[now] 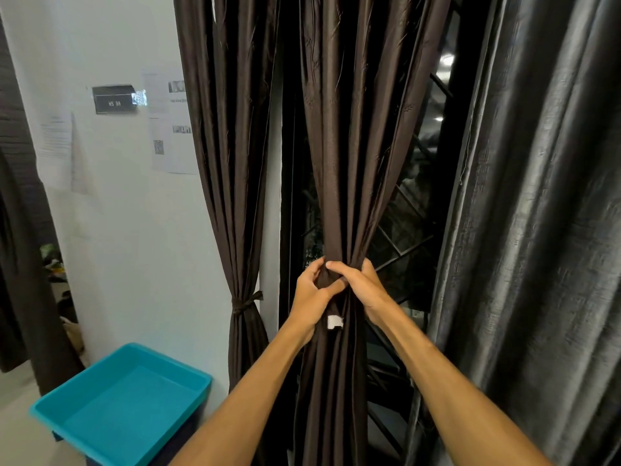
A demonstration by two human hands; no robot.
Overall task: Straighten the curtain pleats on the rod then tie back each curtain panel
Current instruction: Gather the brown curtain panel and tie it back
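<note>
White wall (117, 230) and a dark window make the background, with brown curtains hanging in front. Both hands meet at the waist of the middle panel (342, 163), which is bunched there into one narrow column. The left hand (311, 292) has its fingers curled round the bunch from its left side. The right hand (364, 287) wraps it from the other side, fingers lying across the front and touching the left hand.

Just below them hangs a short dark band (332, 309) ending in a white tag (334, 322). It seems to be the tie-back, caught under the fingers, though I cannot tell which hand has it. The grip looks meant to keep the folds squeezed together while the band goes round, so tying this panel appears under way but not finished.

Left of the middle panel, the left panel (235, 196) already has a knotted tie (247, 302) at much the same height, so it looks done. Right of the middle panel hangs a grey curtain (537, 230), loose and untied. Behind the middle panel a window grille (413, 223) shows. Farther left of the middle panel, papers (171, 136) are stuck to the wall, and a blue tub (127, 405) sits low down. No rod is in view.
</note>
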